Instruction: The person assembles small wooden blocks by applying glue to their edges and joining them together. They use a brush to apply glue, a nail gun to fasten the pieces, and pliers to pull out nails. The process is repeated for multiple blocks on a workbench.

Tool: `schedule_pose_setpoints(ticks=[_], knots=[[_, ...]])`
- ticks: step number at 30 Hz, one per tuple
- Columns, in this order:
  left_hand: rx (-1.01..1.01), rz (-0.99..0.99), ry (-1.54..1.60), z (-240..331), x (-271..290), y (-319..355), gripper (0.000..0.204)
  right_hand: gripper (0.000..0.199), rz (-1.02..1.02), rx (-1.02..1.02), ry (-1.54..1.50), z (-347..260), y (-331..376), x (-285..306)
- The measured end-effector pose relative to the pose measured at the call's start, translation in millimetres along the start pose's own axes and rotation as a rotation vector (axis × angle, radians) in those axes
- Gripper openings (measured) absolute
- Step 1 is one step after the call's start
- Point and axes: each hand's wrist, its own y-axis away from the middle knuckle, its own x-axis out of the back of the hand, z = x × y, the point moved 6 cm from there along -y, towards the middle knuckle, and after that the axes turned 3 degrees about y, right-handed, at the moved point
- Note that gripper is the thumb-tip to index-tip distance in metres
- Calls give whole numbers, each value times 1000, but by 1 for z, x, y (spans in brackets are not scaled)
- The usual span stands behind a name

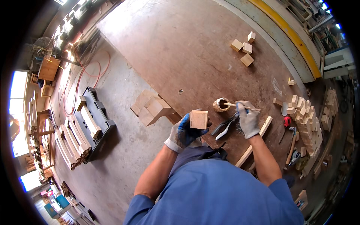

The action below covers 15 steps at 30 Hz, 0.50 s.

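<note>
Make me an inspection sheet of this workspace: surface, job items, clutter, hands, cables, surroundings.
Surface: brown worktop, scuffed, pale streaks at right.
Job's things: wooden block held; stick with one end at the mouth of a crusted pot.
Clutter: four loose blocks in a cluster; block stack, hammer and red-handled tool at right.
Hands: left hand grips the block, right hand the stick; both gloved.
Cables: orange hose looped on floor.
Surroundings: black pallet, wooden strips, fan.
</note>
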Motion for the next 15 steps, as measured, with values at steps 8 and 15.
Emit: schedule_pose_setpoints(ticks=[8, 15], knots=[[83, -103, 17, -8, 9, -1, 65, 20, 11, -23, 9, 7, 2, -2], [5, -85, -100, -1, 16, -6, 67, 22, -10, -147, -88, 24, 0, -8]])
